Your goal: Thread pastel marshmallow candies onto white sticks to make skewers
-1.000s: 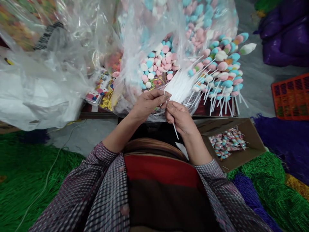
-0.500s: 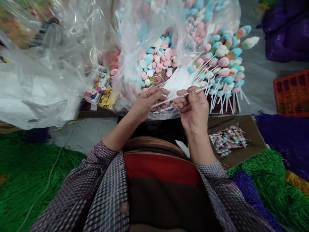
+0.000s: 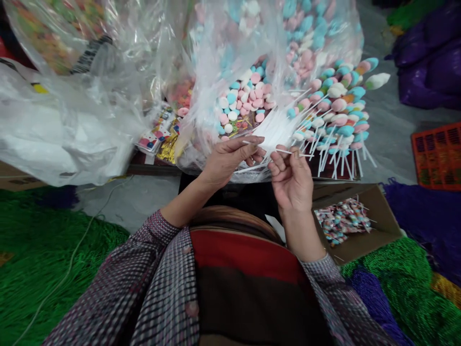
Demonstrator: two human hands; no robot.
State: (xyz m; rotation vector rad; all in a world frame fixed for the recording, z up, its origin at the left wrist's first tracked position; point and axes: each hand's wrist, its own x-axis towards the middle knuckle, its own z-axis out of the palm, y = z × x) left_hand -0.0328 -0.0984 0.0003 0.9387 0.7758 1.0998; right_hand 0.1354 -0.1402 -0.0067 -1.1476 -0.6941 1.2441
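Note:
My left hand (image 3: 230, 161) pinches several thin white sticks (image 3: 252, 168) at the edge of a clear plastic bag (image 3: 223, 62). My right hand (image 3: 292, 180), palm up with fingers curled, holds one white stick (image 3: 288, 152) that points right. Just beyond both hands lies a bundle of white sticks (image 3: 273, 129). Loose pink, blue and white candies (image 3: 248, 98) fill the bag. To the right lies a row of finished candy skewers (image 3: 338, 110), sticks toward me.
A cardboard box (image 3: 374, 230) with wrapped lollipops stands at my right. A large crumpled plastic bag (image 3: 65, 115) lies at the left. Green fringe (image 3: 43, 259) covers the floor left; purple and green fringe (image 3: 425, 250) lies right. An orange crate (image 3: 437, 154) sits far right.
My right hand turned palm up and lifted a single stick away from my left hand, then drew back a little. My left hand stayed at the bag's edge.

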